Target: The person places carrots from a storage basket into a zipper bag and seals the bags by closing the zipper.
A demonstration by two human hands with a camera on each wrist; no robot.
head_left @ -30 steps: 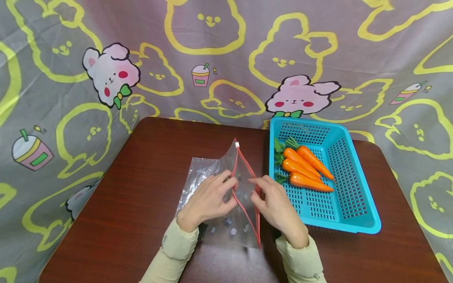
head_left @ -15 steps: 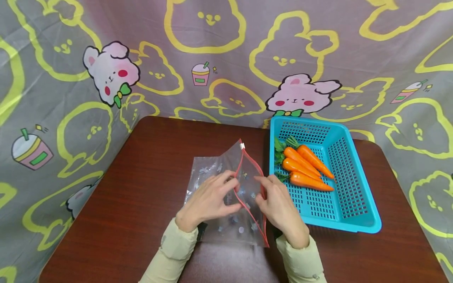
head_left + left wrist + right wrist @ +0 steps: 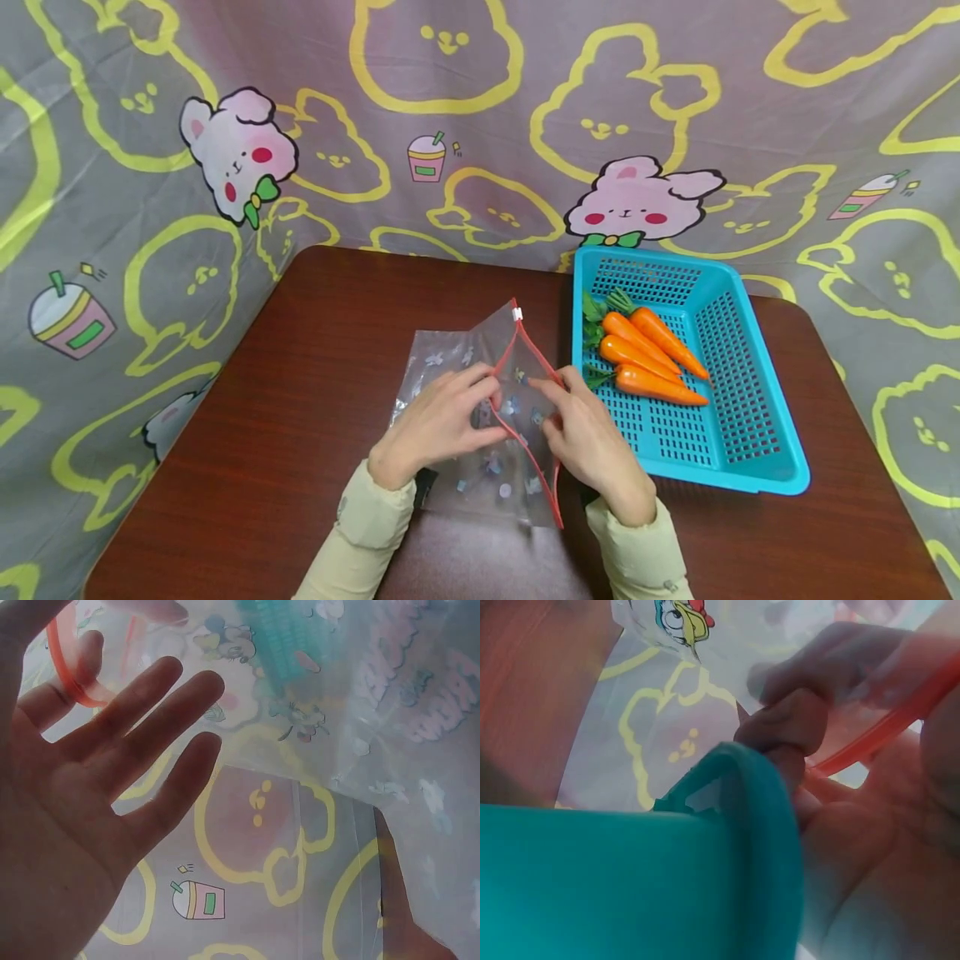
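A clear zip bag (image 3: 480, 487) with a red-edged mouth and small cartoon prints lies between my hands, its mouth spread apart. The white slider (image 3: 517, 314) sits at the far end of the red strip. My left hand (image 3: 446, 421) holds the left lip by a finger hooked over the red edge (image 3: 75, 682); its other fingers stretch out loosely in the left wrist view. On the other lip, my right hand (image 3: 592, 429) grips with curled fingers, beside the turquoise basket (image 3: 615, 892) in the right wrist view. Through the clear film, no contents show inside the bag.
The turquoise perforated basket stands at the right of the brown table (image 3: 247, 417). Several orange carrots (image 3: 660, 387) with green tops lie along its left side. A grey curtain (image 3: 480, 83) with cartoon rabbits hangs behind and at the sides.
The bag's mouth has shifted slightly right, and its lips stand a little farther apart. Both hands keep their hold on the bag. The carrots and basket have stayed put.
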